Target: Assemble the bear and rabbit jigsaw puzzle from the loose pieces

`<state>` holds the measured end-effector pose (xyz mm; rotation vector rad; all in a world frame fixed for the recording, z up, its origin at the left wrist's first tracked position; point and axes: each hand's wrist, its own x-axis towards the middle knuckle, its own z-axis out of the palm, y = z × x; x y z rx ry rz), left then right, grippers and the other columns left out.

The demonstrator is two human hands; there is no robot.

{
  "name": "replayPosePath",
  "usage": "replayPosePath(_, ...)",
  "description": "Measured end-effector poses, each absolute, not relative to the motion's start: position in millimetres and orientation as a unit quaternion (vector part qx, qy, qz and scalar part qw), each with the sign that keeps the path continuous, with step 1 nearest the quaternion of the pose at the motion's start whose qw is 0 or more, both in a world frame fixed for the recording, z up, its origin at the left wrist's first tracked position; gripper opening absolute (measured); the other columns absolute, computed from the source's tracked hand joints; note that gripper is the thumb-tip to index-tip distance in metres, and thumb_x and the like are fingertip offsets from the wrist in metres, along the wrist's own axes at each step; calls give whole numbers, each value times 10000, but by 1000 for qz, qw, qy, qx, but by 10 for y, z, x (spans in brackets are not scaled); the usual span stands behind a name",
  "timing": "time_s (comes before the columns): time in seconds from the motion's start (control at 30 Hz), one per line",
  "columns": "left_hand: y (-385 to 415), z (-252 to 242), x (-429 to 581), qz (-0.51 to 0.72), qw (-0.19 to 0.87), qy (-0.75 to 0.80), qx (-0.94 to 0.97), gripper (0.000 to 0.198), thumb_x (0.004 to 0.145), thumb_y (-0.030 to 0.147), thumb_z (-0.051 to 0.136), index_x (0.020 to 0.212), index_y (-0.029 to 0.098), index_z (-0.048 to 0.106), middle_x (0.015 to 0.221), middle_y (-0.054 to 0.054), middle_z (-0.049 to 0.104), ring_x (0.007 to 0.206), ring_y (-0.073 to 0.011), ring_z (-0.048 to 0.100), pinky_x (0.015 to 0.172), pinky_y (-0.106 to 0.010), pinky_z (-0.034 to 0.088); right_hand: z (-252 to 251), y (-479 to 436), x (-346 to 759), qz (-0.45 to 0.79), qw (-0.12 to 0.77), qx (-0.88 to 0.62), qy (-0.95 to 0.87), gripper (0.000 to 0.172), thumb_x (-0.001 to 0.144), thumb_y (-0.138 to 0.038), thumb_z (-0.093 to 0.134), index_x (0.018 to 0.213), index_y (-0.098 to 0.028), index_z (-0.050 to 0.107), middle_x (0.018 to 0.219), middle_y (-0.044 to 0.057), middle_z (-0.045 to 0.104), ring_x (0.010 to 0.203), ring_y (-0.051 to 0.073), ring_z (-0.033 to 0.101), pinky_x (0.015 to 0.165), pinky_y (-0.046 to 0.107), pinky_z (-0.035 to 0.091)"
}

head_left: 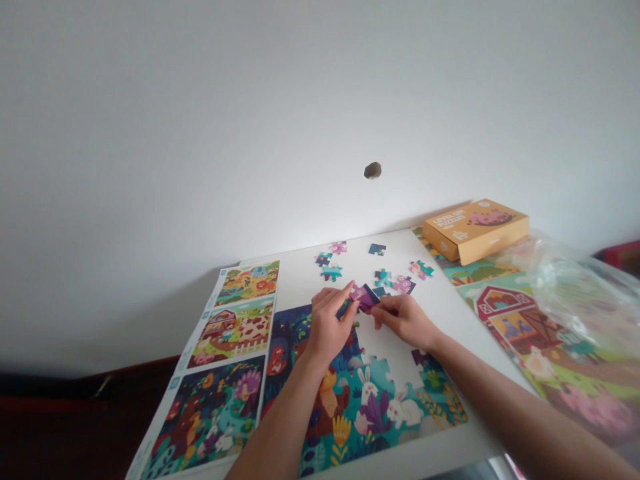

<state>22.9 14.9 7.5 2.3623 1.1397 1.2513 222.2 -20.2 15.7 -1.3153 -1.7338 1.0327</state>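
My left hand (331, 319) and my right hand (404, 317) meet above the upper edge of a partly assembled jigsaw puzzle (345, 400). Between their fingertips is a purple puzzle piece with a dark edge (364, 296), pinched from both sides; I cannot tell whether it is one piece or two. The puzzle shows white rabbits, a brown animal and plants, with a white gap in its upper right. Just beyond my fingers lie loose pieces, among them a teal one (383, 277) and a purple one (404, 284).
More loose pieces (332, 273) lie toward the wall. On the left is a sheet with three printed pictures (233, 332). To the right, a yellow puzzle box (475, 230) stands on a farm-picture puzzle (545, 347), partly covered by a clear plastic bag (575, 287). The wall has a hole (373, 171).
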Motion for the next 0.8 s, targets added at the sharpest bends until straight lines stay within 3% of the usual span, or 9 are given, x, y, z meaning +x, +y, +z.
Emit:
replayPosePath(0.23, 159, 42, 230, 419, 111, 410, 803, 207, 940, 263, 599, 1109, 199, 699, 856, -58, 726, 859, -222, 630, 818, -379, 501, 165, -202, 2210, 392, 358, -516, -672, 396, 930, -408, 539, 639, -174, 670, 681, 9, 669, 566, 115, 500, 583, 258, 379)
replayPosePath(0.47, 152, 72, 238, 416, 112, 420, 798, 167, 924, 268, 619, 1058, 212, 701, 877, -54, 736, 880, -228, 644, 829, -379, 501, 191, -200, 2211, 388, 371, -538, -650, 349, 934, -407, 525, 698, -181, 647, 613, -10, 622, 549, 118, 494, 561, 254, 367)
replayPosePath(0.67, 145, 97, 256, 433, 134, 431, 781, 84, 907, 266, 639, 888, 210, 699, 856, -41, 733, 862, -214, 649, 828, -362, 500, 179, -178, 2235, 364, 399, -558, -630, 330, 941, -391, 505, 693, -189, 586, 618, -6, 606, 563, 128, 505, 569, 265, 361)
replayPosePath(0.8, 151, 59, 223, 453, 145, 431, 767, 96, 912, 247, 633, 974, 209, 695, 898, -42, 732, 877, -203, 651, 855, -363, 497, 183, -189, 2253, 365, 394, -553, -636, 319, 945, -377, 499, 700, -189, 578, 627, -6, 607, 573, 127, 509, 589, 269, 366)
